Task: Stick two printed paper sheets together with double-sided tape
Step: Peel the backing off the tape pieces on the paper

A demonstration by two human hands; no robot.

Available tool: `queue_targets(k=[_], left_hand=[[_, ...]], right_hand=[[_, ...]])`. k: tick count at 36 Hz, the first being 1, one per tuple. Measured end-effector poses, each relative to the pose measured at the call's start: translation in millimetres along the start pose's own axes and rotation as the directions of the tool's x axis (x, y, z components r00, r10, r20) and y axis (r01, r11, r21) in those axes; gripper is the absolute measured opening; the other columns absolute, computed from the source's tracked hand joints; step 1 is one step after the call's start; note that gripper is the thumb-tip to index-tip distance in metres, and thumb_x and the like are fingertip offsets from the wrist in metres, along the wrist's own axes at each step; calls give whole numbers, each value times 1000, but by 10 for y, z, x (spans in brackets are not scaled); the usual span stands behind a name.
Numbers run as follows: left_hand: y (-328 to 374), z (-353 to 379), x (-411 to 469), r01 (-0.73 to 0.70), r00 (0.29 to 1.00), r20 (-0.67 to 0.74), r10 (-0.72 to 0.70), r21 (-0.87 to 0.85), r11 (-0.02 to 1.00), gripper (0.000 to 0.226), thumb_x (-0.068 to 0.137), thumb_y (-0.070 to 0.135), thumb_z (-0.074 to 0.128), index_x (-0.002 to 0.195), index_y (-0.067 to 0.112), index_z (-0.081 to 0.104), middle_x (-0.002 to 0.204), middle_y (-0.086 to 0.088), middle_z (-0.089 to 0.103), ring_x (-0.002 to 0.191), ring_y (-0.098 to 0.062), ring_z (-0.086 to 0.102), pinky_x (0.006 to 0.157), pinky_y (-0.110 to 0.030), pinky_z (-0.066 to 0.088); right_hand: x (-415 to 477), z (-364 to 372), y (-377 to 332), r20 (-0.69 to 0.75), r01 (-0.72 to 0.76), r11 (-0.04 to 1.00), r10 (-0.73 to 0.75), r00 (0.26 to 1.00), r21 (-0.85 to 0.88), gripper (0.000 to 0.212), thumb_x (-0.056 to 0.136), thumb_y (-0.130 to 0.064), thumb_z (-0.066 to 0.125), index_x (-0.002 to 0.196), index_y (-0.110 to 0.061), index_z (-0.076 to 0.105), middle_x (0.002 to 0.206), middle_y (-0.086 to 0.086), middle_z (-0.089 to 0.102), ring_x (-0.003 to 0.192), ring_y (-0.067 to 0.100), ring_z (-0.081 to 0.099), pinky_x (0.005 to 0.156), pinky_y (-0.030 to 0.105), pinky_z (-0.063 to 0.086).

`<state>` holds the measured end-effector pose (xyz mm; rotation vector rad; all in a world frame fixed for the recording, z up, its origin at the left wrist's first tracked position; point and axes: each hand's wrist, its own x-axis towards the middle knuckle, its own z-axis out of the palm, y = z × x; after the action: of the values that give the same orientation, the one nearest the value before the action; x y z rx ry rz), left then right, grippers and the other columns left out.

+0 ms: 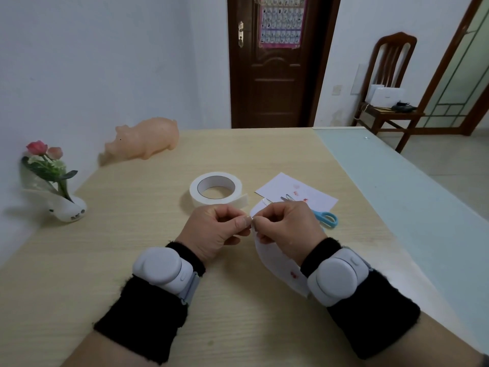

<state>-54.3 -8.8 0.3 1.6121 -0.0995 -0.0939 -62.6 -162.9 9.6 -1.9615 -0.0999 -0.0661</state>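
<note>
My left hand (pixel 214 233) and my right hand (pixel 287 229) meet above the table, fingertips pinching at the upper edge of a white printed sheet (pixel 277 263). That sheet curves up off the table, its lower part running under my right wrist. What exactly sits between the fingertips is too small to tell. A second printed sheet (pixel 296 192) lies flat farther back on the right. The roll of white double-sided tape (pixel 215 193) lies flat just behind my hands, its loose end sticking out to the right.
Blue-handled scissors (pixel 324 217) lie on the flat sheet, partly hidden by my right hand. A pink pig figure (pixel 145 137) and a small vase of flowers (pixel 53 181) stand at the left by the wall. A glass-topped strip (pixel 397 186) borders the wooden table (pixel 132 234).
</note>
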Motion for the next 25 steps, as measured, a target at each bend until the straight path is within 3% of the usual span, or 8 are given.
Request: queue_targets(k=[15,25], left_hand=[[-4,-11,-1,-1,1000,4,1,5,1000,10,81,9,68,72,12,68,62,1,68,62,-8,66,55,-19,52],[-7,-10,-7,-16,1000,10,16,11,1000,10,82,7,67,72,11,68,62,0,68,61,-8,65,55,-19,53]], right_hand=[[-8,-17,-15,53,-48,991,42,998,121,17,78,-5,65,65,-13,73,59,8,68,58,18,63,71,40,60],[-15,-20,-20,70,-75,980,63,996,185,15,80,-2,64,68,-7,72,59,9,66,57,17,62,68,33,59]])
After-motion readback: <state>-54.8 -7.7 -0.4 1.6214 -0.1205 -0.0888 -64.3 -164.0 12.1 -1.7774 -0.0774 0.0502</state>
